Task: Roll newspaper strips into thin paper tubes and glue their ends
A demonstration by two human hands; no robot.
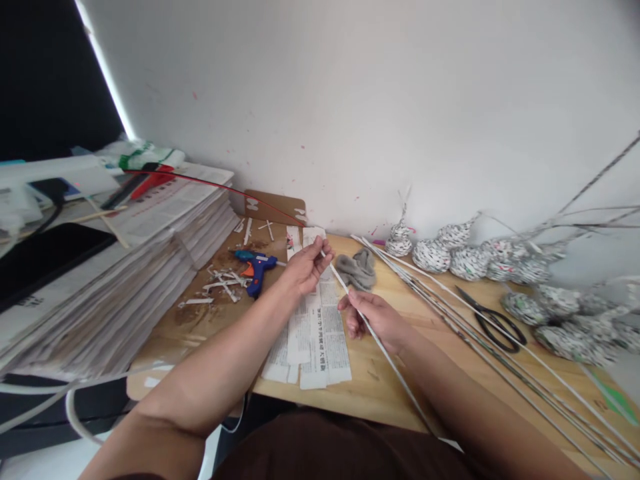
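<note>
A long, thin white paper rod runs slantwise through both of my hands. Its upper end is pinched in the fingers of my left hand. Lower down, my right hand holds the rod between thumb and fingers, and the rest trails toward my lap. Beneath my hands lie newspaper strips on the wooden table. A crumpled grey cloth rests just beyond my right hand. To the left of my left hand is a blue glue gun.
Long paper rods lie across the table's right side, beside black scissors. Woven paper gourd shapes line the wall. A tall newspaper stack stands at left, with a dark phone on it. Paper scraps surround the glue gun.
</note>
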